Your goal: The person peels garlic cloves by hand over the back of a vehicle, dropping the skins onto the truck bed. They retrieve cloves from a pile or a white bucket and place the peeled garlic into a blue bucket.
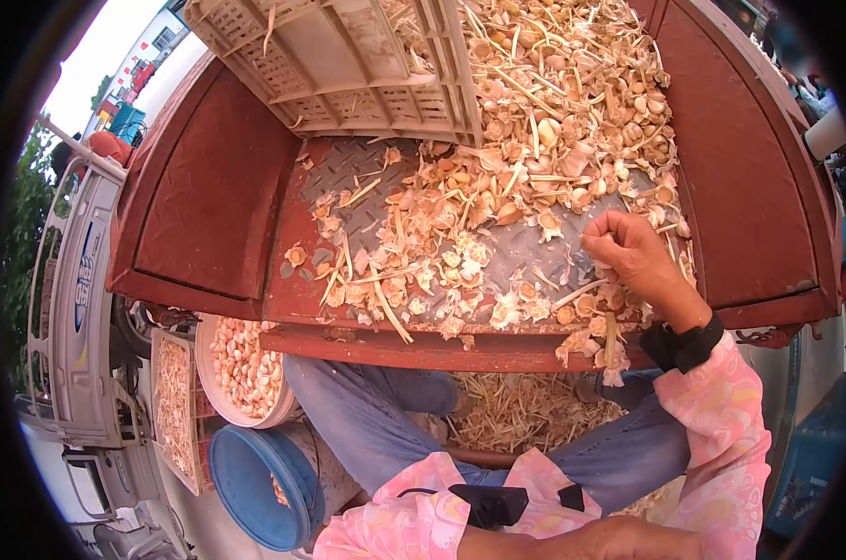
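Note:
My right hand (633,261), with a dark band at its wrist, is over the near right part of the truck-red tray bed (525,247). Its fingers are curled in a pinch around a small pale piece of garlic, mostly hidden by them. Loose garlic cloves, dry skins and cut stalks (572,154) lie heaped just beyond that hand. Below it, a garlic stalk with skins (612,350) hangs over the near edge. Low in the view, in front of my body, is my left hand (619,539); the frame's lower edge cuts it off and its fingers do not show clearly.
A tilted plastic crate (348,103) rests at the back left on the garlic heap. Beside my leg stand a white bucket of cloves (248,369), a blue bucket (255,485) and a crate of garlic (175,401). Stalk scraps (521,411) cover the ground between my legs.

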Demonstrator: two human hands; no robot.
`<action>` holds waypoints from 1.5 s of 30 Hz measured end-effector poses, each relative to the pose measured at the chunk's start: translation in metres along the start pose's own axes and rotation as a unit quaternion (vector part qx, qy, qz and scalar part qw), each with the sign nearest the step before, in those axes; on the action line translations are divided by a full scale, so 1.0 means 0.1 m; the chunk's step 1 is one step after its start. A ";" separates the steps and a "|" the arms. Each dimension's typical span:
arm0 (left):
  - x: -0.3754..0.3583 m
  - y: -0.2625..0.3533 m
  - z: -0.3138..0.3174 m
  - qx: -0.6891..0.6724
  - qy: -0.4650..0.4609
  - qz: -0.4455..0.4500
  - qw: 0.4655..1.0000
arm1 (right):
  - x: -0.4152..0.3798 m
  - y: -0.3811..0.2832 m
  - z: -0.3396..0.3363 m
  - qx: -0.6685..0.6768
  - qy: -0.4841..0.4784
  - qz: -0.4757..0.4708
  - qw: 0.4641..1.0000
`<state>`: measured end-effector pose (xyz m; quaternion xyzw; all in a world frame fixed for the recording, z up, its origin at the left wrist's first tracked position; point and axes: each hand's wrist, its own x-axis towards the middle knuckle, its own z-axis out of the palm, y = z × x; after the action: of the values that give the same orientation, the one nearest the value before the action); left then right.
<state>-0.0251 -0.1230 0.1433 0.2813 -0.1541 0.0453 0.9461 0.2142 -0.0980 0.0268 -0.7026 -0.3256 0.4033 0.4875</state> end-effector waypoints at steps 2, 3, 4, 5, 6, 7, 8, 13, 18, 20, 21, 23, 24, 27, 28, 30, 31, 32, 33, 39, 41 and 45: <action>0.02 -0.15 -0.21 -0.052 -0.072 0.031 0.996 | -0.02 0.00 -0.01 0.001 -0.004 -0.003 1.000; -0.01 -0.15 -0.27 -0.031 -0.070 0.024 0.997 | -0.03 -0.02 -0.01 -0.019 -0.003 -0.001 1.000; 0.03 -0.06 -0.31 -0.006 -0.032 0.016 0.999 | 0.01 0.01 0.00 -0.049 0.005 -0.027 0.998; 0.07 0.03 -0.36 0.019 0.006 0.006 1.000 | 0.02 0.03 0.00 -0.081 0.015 -0.052 0.995; 0.10 0.11 -0.41 0.043 0.043 -0.006 0.998 | 0.00 0.04 -0.03 -0.116 0.031 -0.076 0.990; 0.10 0.11 -0.55 0.021 0.148 -0.024 0.988 | -0.04 -0.01 -0.02 -0.134 0.050 -0.059 0.988; 0.09 0.11 -0.70 -0.005 0.253 -0.037 0.967 | -0.08 -0.05 0.01 -0.113 0.051 -0.074 0.990; 0.07 -0.09 -1.46 -0.213 0.391 0.008 0.895 | -0.45 -0.33 0.27 -0.207 -0.043 -0.324 0.922; 0.10 -0.17 -1.59 -0.244 0.462 -0.012 0.853 | -0.52 -0.20 0.46 -0.382 -0.090 -0.435 0.810; 0.00 -0.20 -1.77 -0.314 0.395 0.005 0.863 | -0.50 -0.24 0.31 -0.293 -0.060 -0.388 0.872; -0.07 -0.16 -1.83 -0.349 0.363 0.014 0.864 | -0.43 -0.20 0.22 -0.252 -0.016 -0.358 0.899; -0.17 0.08 -1.79 -0.375 0.329 0.048 0.865 | -0.26 -0.05 -0.07 -0.298 0.130 -0.301 0.897; -0.24 0.26 -1.74 -0.387 0.313 0.064 0.865 | -0.17 0.06 -0.26 -0.381 0.230 -0.270 0.854; -0.75 1.01 -1.63 -0.294 0.321 0.179 0.882 | -0.08 0.30 -0.56 -0.548 0.337 -0.176 0.745; -1.01 1.29 -1.66 -0.233 0.330 0.215 0.889 | -0.05 0.34 -0.60 -0.564 0.319 -0.126 0.752; -1.73 1.83 -1.84 -0.019 0.436 0.288 0.853 | -0.02 0.40 -0.59 -0.562 0.270 -0.087 0.777; -2.16 2.09 -2.01 0.073 0.504 0.309 0.803 | -0.01 0.42 -0.58 -0.545 0.241 -0.097 0.797; -2.56 2.30 -2.17 0.146 0.580 0.322 0.734 | 0.00 0.42 -0.57 -0.529 0.210 -0.108 0.815; -2.88 2.42 -2.31 0.215 0.648 0.330 0.652 | -0.04 0.28 -0.48 -0.529 0.184 -0.105 0.821; -3.58 2.39 -2.58 0.528 0.688 0.072 0.493 | 0.03 0.29 -0.23 -0.273 0.153 -0.252 0.916; -3.26 2.28 -2.51 0.551 0.689 0.071 0.465 | 0.01 0.20 -0.29 -0.221 0.190 -0.231 0.928; -2.14 1.83 -1.90 0.591 0.611 0.188 0.492 | -0.12 0.15 -0.41 -0.311 0.109 -0.188 0.925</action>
<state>-0.2093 0.1346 0.0193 0.6409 0.4764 0.4630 0.3846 0.2460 -0.1300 0.0237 -0.7845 -0.5053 0.1042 0.3441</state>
